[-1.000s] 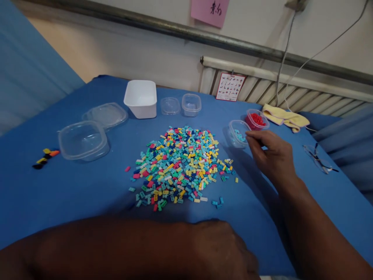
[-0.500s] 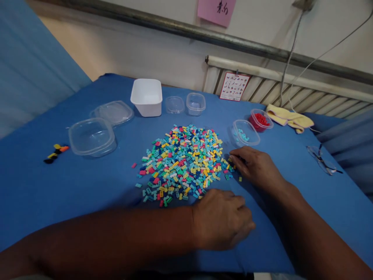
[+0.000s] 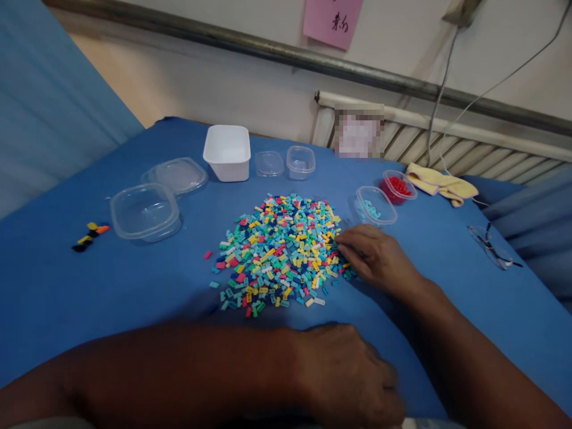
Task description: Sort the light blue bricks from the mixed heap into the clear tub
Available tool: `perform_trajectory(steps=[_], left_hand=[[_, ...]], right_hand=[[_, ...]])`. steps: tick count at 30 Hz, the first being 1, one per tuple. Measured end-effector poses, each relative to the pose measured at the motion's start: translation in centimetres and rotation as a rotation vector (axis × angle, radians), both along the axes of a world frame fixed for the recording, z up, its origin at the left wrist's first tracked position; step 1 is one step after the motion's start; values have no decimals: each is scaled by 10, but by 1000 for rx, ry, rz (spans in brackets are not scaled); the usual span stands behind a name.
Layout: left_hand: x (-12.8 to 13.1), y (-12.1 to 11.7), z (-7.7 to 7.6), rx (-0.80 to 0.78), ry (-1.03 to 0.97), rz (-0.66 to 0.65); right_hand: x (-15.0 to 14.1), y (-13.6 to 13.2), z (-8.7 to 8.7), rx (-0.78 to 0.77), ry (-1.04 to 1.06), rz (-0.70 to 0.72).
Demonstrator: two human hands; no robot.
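A wide heap of small plastic building bricks in many colours lies on the blue cloth. At its right edge, my right hand has thumb and fingertips together among the bricks; whatever is between them is too small to make out. My left hand is curled closed near the table's front edge, apart from the heap, its fingers turned away so that anything inside is hidden. Just beyond my right hand stands a clear tub with a few turquoise bricks, and behind it a tub of red bricks.
At the left stand a large clear container and its lid. Along the back are a white bin, a small lid and a small clear tub. Glasses and a yellow cloth lie at the right.
My right hand has moved left, onto the heap's right edge. My left hand has drawn back toward me and slightly right, uncovering a few bricks at the heap's near side.
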State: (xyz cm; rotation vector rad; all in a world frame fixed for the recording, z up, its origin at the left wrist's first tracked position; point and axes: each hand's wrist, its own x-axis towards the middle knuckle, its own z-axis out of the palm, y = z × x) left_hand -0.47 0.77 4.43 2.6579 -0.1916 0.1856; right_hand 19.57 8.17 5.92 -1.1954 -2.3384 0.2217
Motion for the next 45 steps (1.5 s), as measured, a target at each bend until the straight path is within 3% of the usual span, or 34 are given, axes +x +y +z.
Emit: perform_trajectory(steps=[4,8,12,17,22,31,45], left_hand=[[0,3,0,-9,1,10],[-1,1,-6,-8,-26,5],[0,0,-8,-20,-43,12],[0,1,-6,-32,-27,7],[0,2,-2,-16,1,6],[5,8,13,-17,137,-34],[3,1,2,-33,56,18]], right_hand=[[1,-1,1,-10,-53,100],[12,-7,7,-56,-19,29],[14,-3,2,-30,17,-83],[9,2,-7,-117,20,-20],[15,-4,2,-191,-45,-87],[-2,5,-5,-150,-89,-145],[-7,5,12,-304,-200,-191]])
